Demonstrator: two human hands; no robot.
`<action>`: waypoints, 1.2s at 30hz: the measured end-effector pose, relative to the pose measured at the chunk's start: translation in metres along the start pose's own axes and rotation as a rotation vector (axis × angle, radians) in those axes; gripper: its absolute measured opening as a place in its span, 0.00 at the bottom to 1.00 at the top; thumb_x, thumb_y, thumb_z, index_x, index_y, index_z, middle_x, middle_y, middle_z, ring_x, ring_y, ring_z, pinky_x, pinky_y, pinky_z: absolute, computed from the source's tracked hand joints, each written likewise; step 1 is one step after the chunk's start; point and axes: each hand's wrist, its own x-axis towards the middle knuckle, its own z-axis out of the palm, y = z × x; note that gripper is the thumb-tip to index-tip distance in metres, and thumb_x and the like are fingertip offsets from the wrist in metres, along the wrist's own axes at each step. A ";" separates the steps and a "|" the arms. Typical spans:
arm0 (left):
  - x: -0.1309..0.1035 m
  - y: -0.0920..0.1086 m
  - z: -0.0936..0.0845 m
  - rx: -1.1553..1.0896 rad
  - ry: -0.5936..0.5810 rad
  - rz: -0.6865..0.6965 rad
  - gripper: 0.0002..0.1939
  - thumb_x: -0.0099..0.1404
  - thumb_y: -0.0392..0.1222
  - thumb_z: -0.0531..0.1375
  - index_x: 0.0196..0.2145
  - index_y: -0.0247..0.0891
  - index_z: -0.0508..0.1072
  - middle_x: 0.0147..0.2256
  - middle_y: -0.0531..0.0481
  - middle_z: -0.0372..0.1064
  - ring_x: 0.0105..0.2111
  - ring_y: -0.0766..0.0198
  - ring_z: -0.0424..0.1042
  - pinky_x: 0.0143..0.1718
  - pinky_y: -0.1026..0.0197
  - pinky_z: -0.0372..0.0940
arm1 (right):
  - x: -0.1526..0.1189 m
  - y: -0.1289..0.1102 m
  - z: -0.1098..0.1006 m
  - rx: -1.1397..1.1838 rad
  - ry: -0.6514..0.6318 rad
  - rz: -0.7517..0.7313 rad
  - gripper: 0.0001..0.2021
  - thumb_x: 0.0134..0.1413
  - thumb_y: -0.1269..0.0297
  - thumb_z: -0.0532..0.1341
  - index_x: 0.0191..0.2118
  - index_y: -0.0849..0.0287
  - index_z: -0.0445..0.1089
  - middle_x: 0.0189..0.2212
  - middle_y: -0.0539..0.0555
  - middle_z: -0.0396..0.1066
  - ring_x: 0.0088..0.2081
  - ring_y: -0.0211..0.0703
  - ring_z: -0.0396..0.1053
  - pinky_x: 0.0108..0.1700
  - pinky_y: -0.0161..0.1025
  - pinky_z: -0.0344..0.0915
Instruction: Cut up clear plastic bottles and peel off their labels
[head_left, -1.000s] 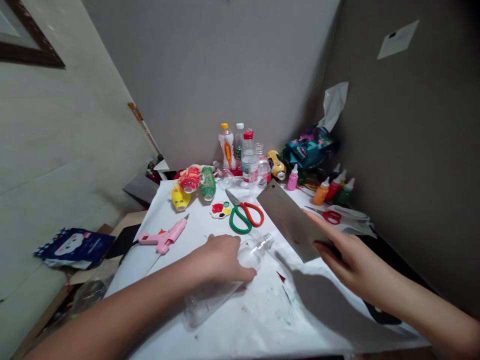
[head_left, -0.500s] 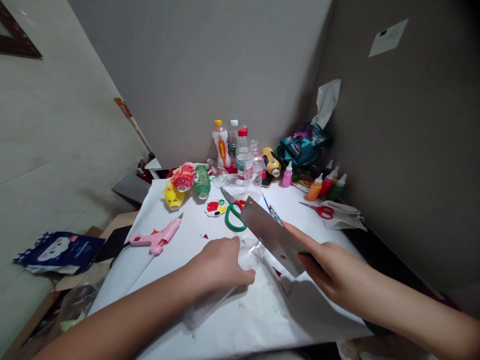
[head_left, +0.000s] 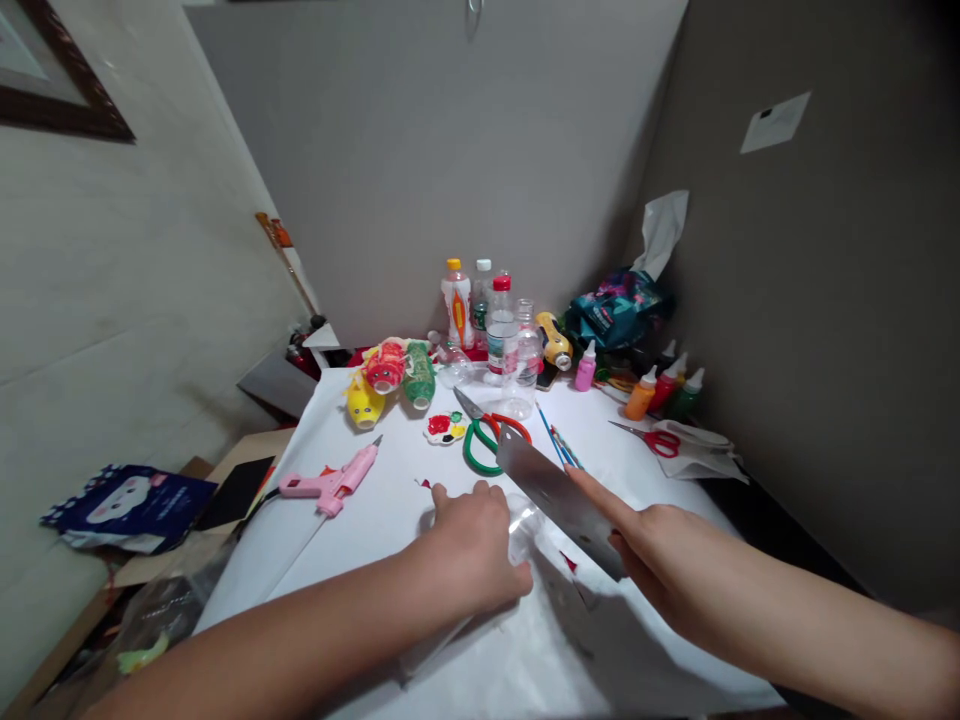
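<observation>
My left hand (head_left: 476,550) is wrapped over a clear plastic bottle (head_left: 525,522) that lies on its side on the white-covered table. Much of the bottle is hidden under that hand and forearm. In my right hand (head_left: 649,550) is a cleaver (head_left: 555,500), gripped at the handle with the index finger stretched along the top of its blade. The broad blade hangs tilted just right of the bottle's end; whether it touches the plastic I cannot tell. Beyond the blade lie large scissors (head_left: 480,460) with green and orange handles and a small paint palette (head_left: 445,427).
A pink glue gun (head_left: 334,485) lies at left, near painted bottle figures (head_left: 386,368). Several bottles (head_left: 501,330) stand at the back. To the right are paint bottles (head_left: 641,397), red-handled scissors (head_left: 661,442) on tissue, and a tissue pack (head_left: 619,308). Brushes (head_left: 559,445) lie beyond the cleaver.
The camera view has tilted, so the table scene appears lower and farther right. Both hands keep their holds, with the left hand's fingers shifted a little on the bottle.
</observation>
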 end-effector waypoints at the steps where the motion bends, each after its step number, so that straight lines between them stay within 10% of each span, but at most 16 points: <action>1: -0.001 0.001 -0.001 0.003 -0.008 -0.002 0.29 0.52 0.53 0.61 0.49 0.34 0.72 0.48 0.33 0.72 0.46 0.40 0.73 0.59 0.33 0.55 | 0.000 -0.002 -0.003 -0.004 -0.009 -0.004 0.47 0.50 0.82 0.53 0.73 0.52 0.32 0.24 0.49 0.64 0.21 0.38 0.51 0.25 0.36 0.41; 20: -0.006 0.007 -0.013 0.046 -0.063 0.000 0.33 0.51 0.55 0.61 0.49 0.28 0.76 0.44 0.28 0.76 0.48 0.35 0.74 0.64 0.32 0.49 | 0.010 -0.012 -0.012 0.139 0.083 -0.164 0.38 0.55 0.75 0.53 0.71 0.59 0.43 0.18 0.45 0.56 0.18 0.35 0.48 0.22 0.33 0.41; 29: -0.004 -0.004 -0.013 0.012 -0.082 -0.056 0.31 0.47 0.55 0.63 0.43 0.28 0.80 0.39 0.28 0.78 0.42 0.37 0.77 0.51 0.44 0.67 | 0.057 -0.030 -0.041 0.138 0.077 -0.266 0.35 0.56 0.80 0.52 0.70 0.60 0.51 0.22 0.47 0.62 0.19 0.33 0.51 0.22 0.32 0.43; 36: -0.006 -0.003 -0.012 0.006 -0.032 -0.029 0.31 0.52 0.56 0.61 0.43 0.24 0.79 0.38 0.26 0.77 0.46 0.32 0.75 0.57 0.38 0.61 | 0.043 -0.030 -0.013 0.085 0.117 -0.155 0.42 0.55 0.79 0.53 0.73 0.59 0.36 0.21 0.47 0.63 0.20 0.36 0.53 0.25 0.34 0.45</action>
